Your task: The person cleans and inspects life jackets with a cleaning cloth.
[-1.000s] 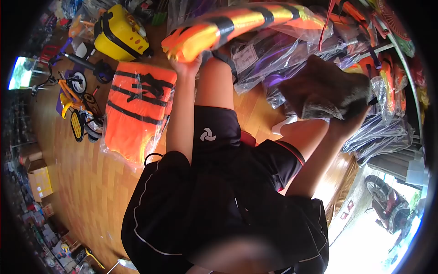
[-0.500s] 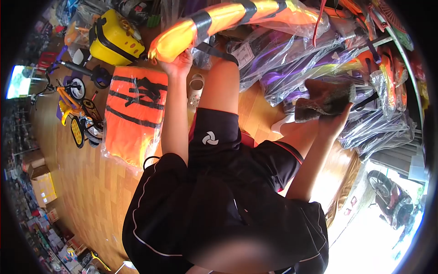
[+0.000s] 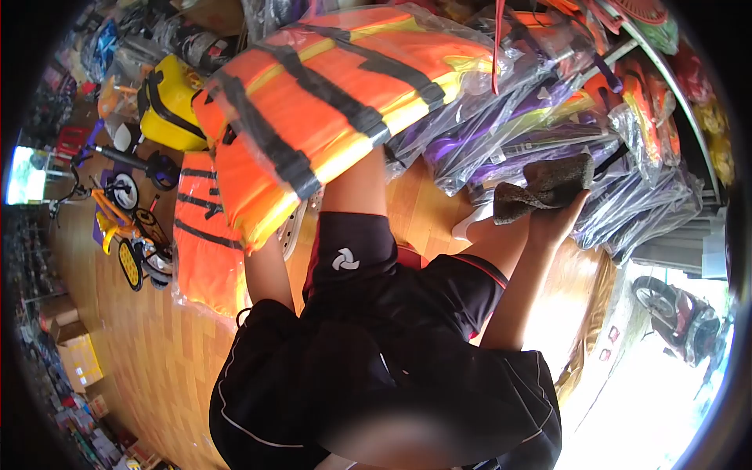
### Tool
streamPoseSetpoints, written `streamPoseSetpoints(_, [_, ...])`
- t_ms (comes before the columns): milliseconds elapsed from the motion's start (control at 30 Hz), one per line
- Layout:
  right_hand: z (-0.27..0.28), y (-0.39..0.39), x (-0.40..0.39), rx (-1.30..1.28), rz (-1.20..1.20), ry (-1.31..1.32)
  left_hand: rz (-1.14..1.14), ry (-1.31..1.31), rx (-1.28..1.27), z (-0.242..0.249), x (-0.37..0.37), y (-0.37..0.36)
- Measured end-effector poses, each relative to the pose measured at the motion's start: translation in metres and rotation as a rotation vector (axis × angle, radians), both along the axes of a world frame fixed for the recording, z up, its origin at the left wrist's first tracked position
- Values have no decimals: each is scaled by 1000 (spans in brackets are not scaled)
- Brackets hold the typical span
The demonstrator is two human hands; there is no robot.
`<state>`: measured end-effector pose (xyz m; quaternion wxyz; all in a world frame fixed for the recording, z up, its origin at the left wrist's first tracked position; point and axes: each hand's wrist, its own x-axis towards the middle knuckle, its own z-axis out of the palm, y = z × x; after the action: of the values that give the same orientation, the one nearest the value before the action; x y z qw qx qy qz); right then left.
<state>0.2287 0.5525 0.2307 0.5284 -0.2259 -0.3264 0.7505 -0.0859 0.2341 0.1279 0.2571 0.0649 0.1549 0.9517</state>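
Note:
An orange life vest (image 3: pixel 337 86) with black straps and yellow edges, in clear plastic, spreads over my left thigh. It hides my left hand, whose forearm runs up under the vest's lower left corner. On the right, my right hand (image 3: pixel 560 218) is closed on a crumpled dark grey-brown cloth (image 3: pixel 540 188), held above my right leg. A second orange vest (image 3: pixel 204 266) in plastic lies on the wooden floor at the left, partly under the raised one.
A yellow case (image 3: pixel 171 106) and a small orange bike (image 3: pixel 121 207) stand at the left. Plastic-wrapped purple items (image 3: pixel 470 145) are piled at the right. Cardboard boxes (image 3: pixel 78 356) sit at the lower left; a motorbike (image 3: pixel 677 317) is outside at the right.
The held vest has turned from edge-on to its broad strapped face and come down over my left leg, covering my left hand. My right hand and the cloth have shifted slightly left and down.

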Motion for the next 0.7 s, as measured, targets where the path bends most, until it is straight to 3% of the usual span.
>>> streamPoseSetpoints(67, [-12,5,9,-13,74,45,-24,26,-16,-3,-3,10])
streamPoseSetpoints(167, [-10,0,16,-15,-61,4,-67,62,-44,6,-44,-2])
streamPoseSetpoints(233, [-4,-3,21,-19,-99,13,-95,86,-63,-12,33,-11])
streamPoseSetpoints(333, [5,-3,28,8,-216,50,-122,128,-85,-14,-59,35])
streamPoseSetpoints(433, [13,0,33,52,-202,118,-121,162,-102,-19,-66,98])
streamPoseSetpoints(633, [24,-9,-2,37,-183,-24,-102,80,-251,-15,-8,117])
streamPoseSetpoints(700, [8,-9,-12,136,207,73,-38,33,-343,-42,-9,115])
